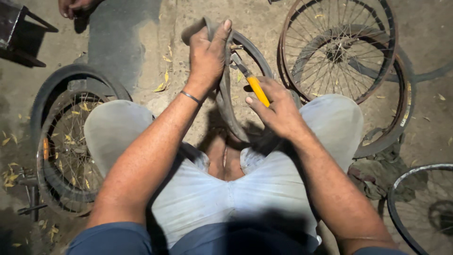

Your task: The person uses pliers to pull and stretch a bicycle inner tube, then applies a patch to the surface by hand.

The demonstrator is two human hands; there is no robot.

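My left hand (207, 54) grips the top of a limp grey rubber inner tube (225, 101), pinching its folded end upward. The tube hangs down between my knees toward my feet. My right hand (278, 108) holds a tool with a yellow handle (258, 90), its metal jaws (238, 60) against the tube just beside my left thumb. A black bicycle tyre (257, 54) lies on the ground behind the tube. A thin bangle sits on my left wrist.
A spoked wheel inside a tyre (66, 146) lies at my left. Rusty spoked rims (339, 47) lie at the upper right, another rim (415, 208) at the lower right beside a dark rag (377, 174). Another person's hand (71, 7) shows at top left.
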